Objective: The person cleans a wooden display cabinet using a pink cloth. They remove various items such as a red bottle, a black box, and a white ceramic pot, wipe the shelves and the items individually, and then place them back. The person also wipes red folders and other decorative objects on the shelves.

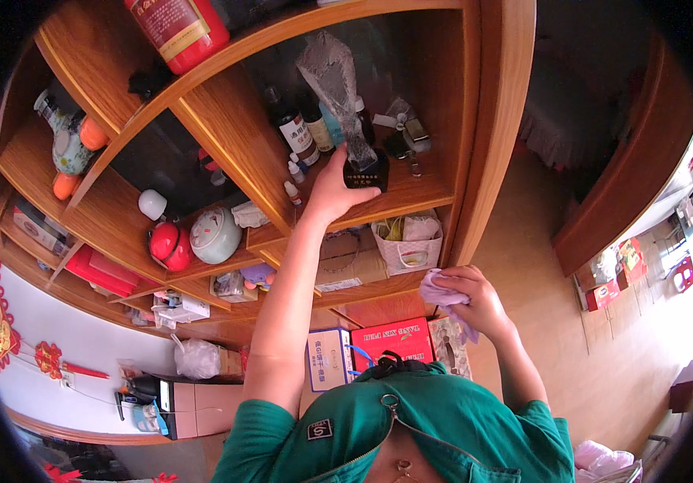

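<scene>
A clear crystal trophy [330,69] with a black base [373,173] stands on a wooden shelf of the cabinet. My left hand [335,188] grips the base at its near left side, thumb along the front; some fingers are hidden behind it. The base bears writing. In my right hand [473,299] is a bunched lilac cloth [441,291], held in front of the cabinet's right edge and apart from the trophy. Dark bottles [296,134] and small white dropper bottles [292,190] stand left of the trophy. To its right lie small items, among them a wristwatch [414,163].
A white gift bag [410,244] sits on the shelf below. Left compartments hold a lidded porcelain jar [216,235], a red round pot [169,246] and a patterned vase [69,139]. Boxes, one a red carton [392,344], stand at the cabinet's foot. A doorway [576,151] opens on the right.
</scene>
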A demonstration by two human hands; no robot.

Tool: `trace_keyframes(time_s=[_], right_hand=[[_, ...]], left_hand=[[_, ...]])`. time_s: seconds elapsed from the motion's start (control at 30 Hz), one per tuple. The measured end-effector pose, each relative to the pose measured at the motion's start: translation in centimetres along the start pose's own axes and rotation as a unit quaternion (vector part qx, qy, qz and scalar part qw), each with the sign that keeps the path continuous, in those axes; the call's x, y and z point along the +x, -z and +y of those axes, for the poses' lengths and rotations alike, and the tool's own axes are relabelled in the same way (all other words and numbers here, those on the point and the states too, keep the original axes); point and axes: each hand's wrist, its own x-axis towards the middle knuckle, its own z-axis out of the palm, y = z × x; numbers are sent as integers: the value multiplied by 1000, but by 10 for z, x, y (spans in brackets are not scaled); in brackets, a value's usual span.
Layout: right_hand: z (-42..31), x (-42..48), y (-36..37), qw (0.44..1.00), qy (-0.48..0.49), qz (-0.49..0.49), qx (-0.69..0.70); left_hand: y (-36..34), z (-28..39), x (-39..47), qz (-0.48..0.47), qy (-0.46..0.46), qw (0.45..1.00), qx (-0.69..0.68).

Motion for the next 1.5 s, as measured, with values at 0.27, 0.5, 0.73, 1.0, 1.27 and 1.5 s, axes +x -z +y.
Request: trace_keyframes(time_s=[0.27, 0.5, 0.73, 1.0, 1.27, 1.5], right_hand=[[10, 3, -39, 997, 19, -73, -10], [93, -26, -111, 979, -99, -149, -92], [158, 8, -173, 953, -113, -62, -274], [186, 1, -278, 900, -63, -119, -415], [59, 73, -390, 874, 76, -265, -400], [72, 61, -353, 947, 57, -195, -249]], left_hand=[[-22, -21, -7, 105, -11, 992, 66], [-11, 10, -39, 180, -104, 975, 84], [-25, -17, -233, 63, -39, 995, -60], [-38, -73, -402, 22, 306, 940, -150], [-42, -90, -414, 38, 294, 942, -155], [-48, -86, -409, 48, 307, 935, -169]])
